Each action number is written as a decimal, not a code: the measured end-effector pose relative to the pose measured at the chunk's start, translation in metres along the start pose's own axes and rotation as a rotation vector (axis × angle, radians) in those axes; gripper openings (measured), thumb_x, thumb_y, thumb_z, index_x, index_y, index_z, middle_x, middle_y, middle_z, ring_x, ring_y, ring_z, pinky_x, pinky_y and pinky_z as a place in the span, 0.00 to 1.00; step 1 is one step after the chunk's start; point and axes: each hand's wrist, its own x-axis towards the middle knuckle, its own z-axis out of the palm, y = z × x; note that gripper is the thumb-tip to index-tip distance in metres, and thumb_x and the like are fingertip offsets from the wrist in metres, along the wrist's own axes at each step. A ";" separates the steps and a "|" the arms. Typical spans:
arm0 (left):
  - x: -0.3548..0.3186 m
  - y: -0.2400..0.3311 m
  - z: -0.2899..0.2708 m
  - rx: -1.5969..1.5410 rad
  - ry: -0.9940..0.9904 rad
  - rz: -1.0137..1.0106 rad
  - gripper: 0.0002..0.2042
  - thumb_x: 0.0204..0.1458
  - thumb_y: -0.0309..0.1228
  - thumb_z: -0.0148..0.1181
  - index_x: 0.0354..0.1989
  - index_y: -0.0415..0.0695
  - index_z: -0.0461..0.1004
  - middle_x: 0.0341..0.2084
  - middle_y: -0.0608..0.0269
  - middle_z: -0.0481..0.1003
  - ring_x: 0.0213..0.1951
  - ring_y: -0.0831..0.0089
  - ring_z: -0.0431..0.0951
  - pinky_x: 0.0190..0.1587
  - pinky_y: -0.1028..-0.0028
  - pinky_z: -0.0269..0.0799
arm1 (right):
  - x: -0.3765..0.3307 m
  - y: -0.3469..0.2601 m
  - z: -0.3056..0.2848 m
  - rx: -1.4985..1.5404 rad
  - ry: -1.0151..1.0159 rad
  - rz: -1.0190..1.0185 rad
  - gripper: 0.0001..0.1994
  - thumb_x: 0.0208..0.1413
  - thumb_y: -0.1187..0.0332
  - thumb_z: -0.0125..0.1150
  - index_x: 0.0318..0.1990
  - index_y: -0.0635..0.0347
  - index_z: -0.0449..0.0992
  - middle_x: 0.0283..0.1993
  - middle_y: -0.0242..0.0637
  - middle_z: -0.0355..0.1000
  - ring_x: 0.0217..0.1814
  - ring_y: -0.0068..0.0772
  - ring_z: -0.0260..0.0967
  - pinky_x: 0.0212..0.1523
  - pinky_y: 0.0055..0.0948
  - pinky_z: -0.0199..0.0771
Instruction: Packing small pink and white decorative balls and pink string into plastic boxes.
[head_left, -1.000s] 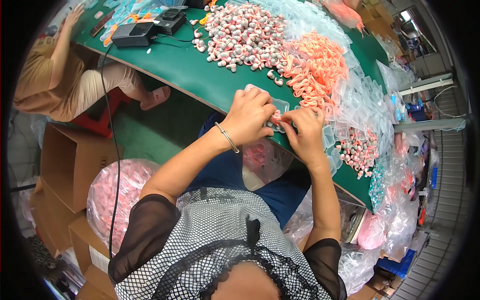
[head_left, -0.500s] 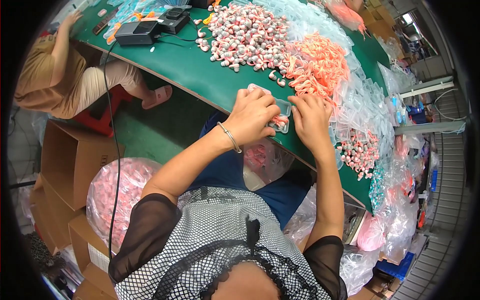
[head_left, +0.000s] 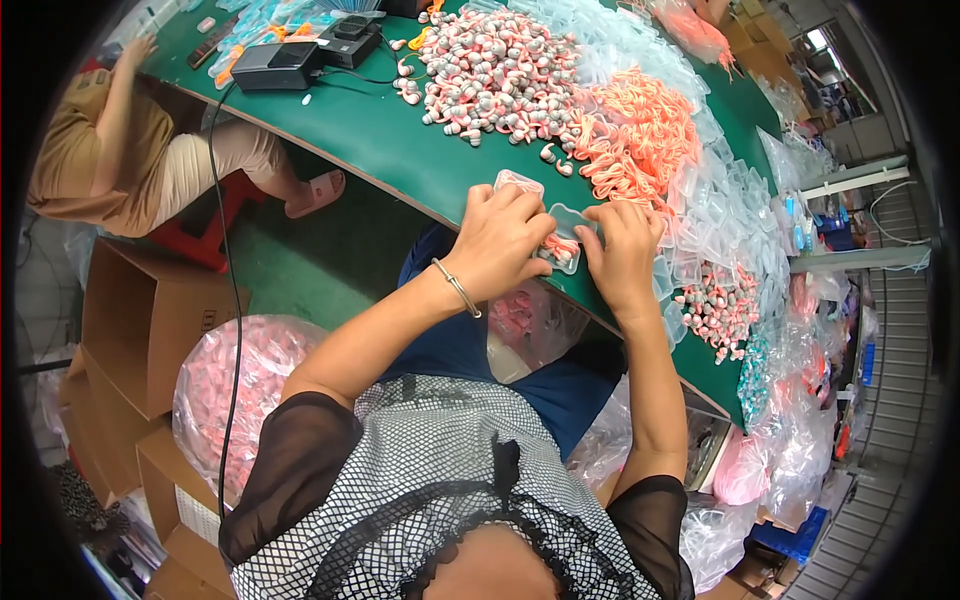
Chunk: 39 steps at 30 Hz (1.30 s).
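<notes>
Fingers of the left hand (head_left: 503, 238) are curled over the left side of a small clear case (head_left: 572, 266), gripping it; those of the right hand (head_left: 625, 255) stand at its raised lid (head_left: 570, 216), and whether they pinch it cannot be told. Green tabletop (head_left: 370, 140) carries, beyond the hands, a spread of loose cases (head_left: 725, 195), a mound of grey-and-pink plugs (head_left: 500, 75) and a mound of peach cords (head_left: 640, 130). Case under inspection sits near the tabletop's near edge, between the hands. Peach contents (head_left: 560, 246) lie in its base; finer detail is unclear. Judgement: closing appears to be the step in hand. Recommended: keep the base steady, tuck any cord inside the rim, align the lid's edges, then press evenly without forcing.
</notes>
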 end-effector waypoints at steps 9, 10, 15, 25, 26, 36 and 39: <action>-0.007 -0.002 0.005 -0.030 0.002 0.025 0.20 0.36 0.40 0.74 0.37 0.50 0.76 0.36 0.69 0.72 0.45 0.67 0.70 0.48 0.62 0.57 | -0.009 -0.010 -0.003 0.002 0.076 -0.057 0.09 0.43 0.72 0.69 0.33 0.55 0.76 0.33 0.32 0.70 0.42 0.37 0.69 0.52 0.41 0.58; -0.007 -0.001 0.005 -0.037 0.025 0.031 0.20 0.36 0.40 0.74 0.37 0.51 0.75 0.35 0.69 0.72 0.44 0.67 0.71 0.47 0.62 0.57 | -0.010 -0.011 -0.003 0.001 0.083 -0.056 0.08 0.44 0.72 0.68 0.33 0.55 0.76 0.33 0.32 0.70 0.42 0.37 0.69 0.52 0.41 0.58; -0.008 0.004 0.001 -0.044 0.014 -0.028 0.24 0.36 0.41 0.74 0.42 0.50 0.73 0.35 0.68 0.72 0.44 0.67 0.71 0.47 0.63 0.57 | -0.014 -0.014 -0.002 -0.005 0.108 -0.053 0.08 0.45 0.72 0.68 0.33 0.56 0.76 0.33 0.33 0.71 0.42 0.38 0.69 0.53 0.41 0.59; -0.003 -0.004 0.000 -0.007 0.002 0.115 0.22 0.40 0.41 0.71 0.44 0.49 0.75 0.40 0.68 0.74 0.45 0.68 0.72 0.49 0.64 0.58 | -0.029 -0.023 -0.014 0.136 -0.026 -0.090 0.14 0.45 0.72 0.68 0.41 0.59 0.76 0.41 0.39 0.73 0.47 0.41 0.70 0.55 0.46 0.61; -0.003 -0.007 0.002 -0.004 0.003 0.111 0.22 0.40 0.41 0.71 0.44 0.49 0.75 0.40 0.68 0.74 0.45 0.68 0.72 0.49 0.64 0.58 | -0.029 -0.028 -0.016 0.106 -0.065 -0.129 0.16 0.44 0.71 0.68 0.43 0.59 0.75 0.43 0.40 0.73 0.48 0.41 0.70 0.56 0.46 0.60; 0.000 -0.019 0.004 0.110 -0.020 0.264 0.15 0.45 0.41 0.67 0.39 0.49 0.76 0.36 0.71 0.74 0.42 0.72 0.73 0.46 0.65 0.60 | -0.035 -0.026 0.006 0.056 0.005 -0.073 0.13 0.47 0.69 0.66 0.42 0.56 0.75 0.39 0.34 0.72 0.46 0.36 0.69 0.58 0.44 0.55; -0.003 -0.020 0.001 0.138 0.051 0.291 0.16 0.44 0.40 0.68 0.40 0.50 0.76 0.37 0.72 0.74 0.42 0.73 0.73 0.46 0.64 0.60 | -0.025 -0.027 -0.003 0.080 -0.056 -0.078 0.12 0.48 0.69 0.66 0.42 0.55 0.76 0.38 0.33 0.73 0.45 0.35 0.70 0.57 0.43 0.55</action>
